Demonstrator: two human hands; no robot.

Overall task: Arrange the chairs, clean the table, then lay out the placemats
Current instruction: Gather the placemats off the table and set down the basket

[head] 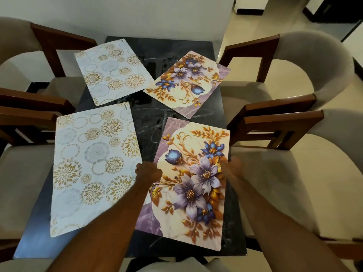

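While gripped, floral placemat (193,185) between fingers (146,169).

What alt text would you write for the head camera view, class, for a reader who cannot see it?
Both hands, left hand and right hand, hold the side edges of the near floral placemat on a dark table. Three more mats lie there: two white-and-gold at the left, one floral at the far right. Cushioned wooden chairs stand along both sides.

hands (189,170) gripping floral placemat (193,185), dark table (149,118)
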